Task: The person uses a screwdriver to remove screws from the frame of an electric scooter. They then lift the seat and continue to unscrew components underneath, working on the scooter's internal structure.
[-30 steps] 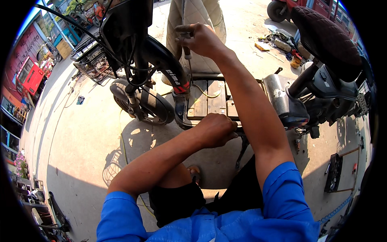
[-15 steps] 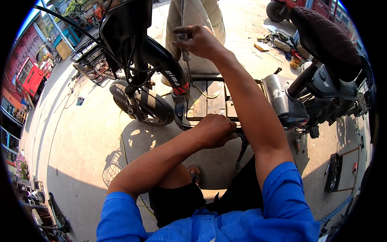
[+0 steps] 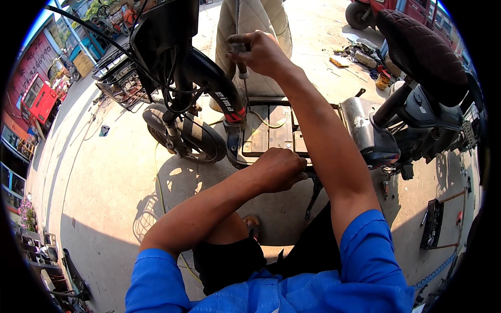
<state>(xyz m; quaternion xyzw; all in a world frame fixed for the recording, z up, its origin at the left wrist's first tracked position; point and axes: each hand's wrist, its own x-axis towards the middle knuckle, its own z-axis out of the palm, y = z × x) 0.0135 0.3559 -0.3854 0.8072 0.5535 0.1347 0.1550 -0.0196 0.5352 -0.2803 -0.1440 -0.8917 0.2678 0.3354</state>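
Note:
My right hand [image 3: 255, 52] is closed around the handle of a screwdriver-like tool [image 3: 242, 72], held upright over the front end of an electric scooter's open deck [image 3: 234, 148]. Its thin shaft runs down beside the black front tube [image 3: 214, 88]; the tip is too small to make out. My left hand [image 3: 282, 169] has its fingers curled at the near edge of the deck, beside the batteries [image 3: 271, 130]; what they grip is hidden. A thin yellowish cable lies across the batteries.
The scooter's front wheel [image 3: 203, 141] is at left, its seat [image 3: 417, 52] at right. A beige quilted cover [image 3: 274, 23] stands behind the deck. A tool tray [image 3: 432, 223] lies at lower right, a wire basket [image 3: 117, 83] at upper left, a red vehicle [image 3: 365, 10] behind.
My right hand has shifted very slightly on or with the tool's handle; my left hand stays at the deck edge.

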